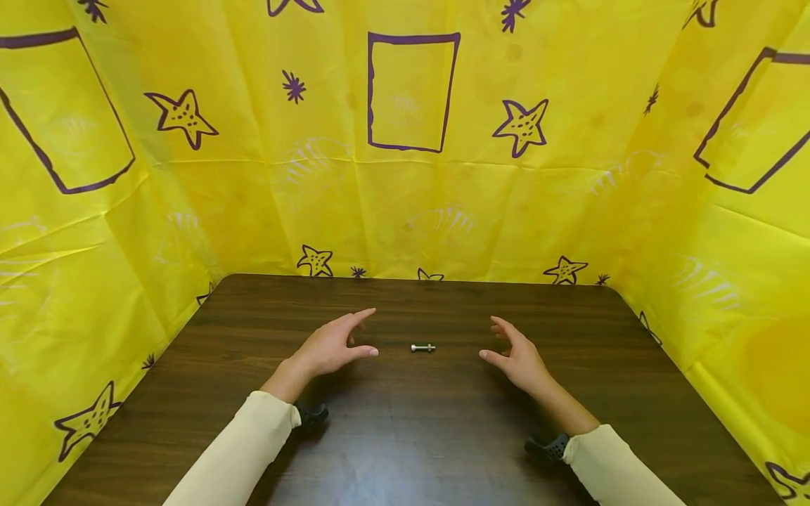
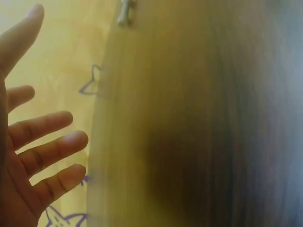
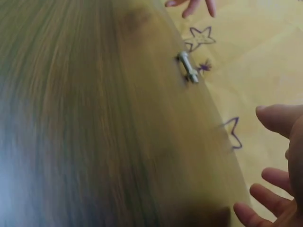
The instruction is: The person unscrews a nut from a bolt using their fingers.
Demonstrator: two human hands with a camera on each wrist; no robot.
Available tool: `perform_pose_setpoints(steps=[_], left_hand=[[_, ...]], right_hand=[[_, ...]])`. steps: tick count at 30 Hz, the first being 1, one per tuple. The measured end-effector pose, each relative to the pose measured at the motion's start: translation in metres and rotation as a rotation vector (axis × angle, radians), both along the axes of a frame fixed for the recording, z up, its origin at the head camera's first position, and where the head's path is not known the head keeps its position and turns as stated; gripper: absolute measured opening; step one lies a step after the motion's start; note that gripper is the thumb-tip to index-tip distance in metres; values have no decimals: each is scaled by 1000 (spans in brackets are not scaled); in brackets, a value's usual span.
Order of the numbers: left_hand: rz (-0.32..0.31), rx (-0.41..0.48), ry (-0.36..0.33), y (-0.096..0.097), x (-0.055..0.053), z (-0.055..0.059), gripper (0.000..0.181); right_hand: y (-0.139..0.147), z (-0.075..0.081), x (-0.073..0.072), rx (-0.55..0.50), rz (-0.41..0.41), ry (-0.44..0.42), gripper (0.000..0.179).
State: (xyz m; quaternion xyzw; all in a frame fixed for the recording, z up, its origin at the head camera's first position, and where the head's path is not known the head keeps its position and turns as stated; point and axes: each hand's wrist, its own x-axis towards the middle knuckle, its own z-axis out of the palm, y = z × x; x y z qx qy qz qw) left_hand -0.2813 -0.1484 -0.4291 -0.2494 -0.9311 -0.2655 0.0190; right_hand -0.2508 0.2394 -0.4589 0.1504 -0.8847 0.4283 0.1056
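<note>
A small silver bolt (image 1: 422, 348) with a nut (image 1: 429, 348) on its shank lies sideways on the dark wooden table (image 1: 405, 422). To its left, my left hand (image 1: 332, 344) hovers over the tabletop with fingers and thumb spread apart. My right hand (image 1: 520, 357) hovers to the right in a similar pose, its thumb pointing toward the bolt. Both hands hold nothing. In the right wrist view the bolt (image 3: 188, 67) shows its head and the nut near the other end. Only one end of the bolt (image 2: 124, 13) shows at the top of the left wrist view.
Yellow cloth (image 1: 405, 197) with purple stars and frames hangs behind the table and along both sides. A dark band (image 1: 311, 416) sits on the left wrist and another band (image 1: 547, 448) on the right, below cream sleeves.
</note>
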Motion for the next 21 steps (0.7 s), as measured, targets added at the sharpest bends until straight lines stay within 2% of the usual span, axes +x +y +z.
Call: perform_pose_setpoints(steps=[14,21], left_hand=[[-95,324,-69,31,1,-3,60],[-85,387,-90,46,1,-3,48]], right_hand=[[-34,-1,-4,-51,-2,5,58],[-48,-1,-7,-70,-4,-5,54]])
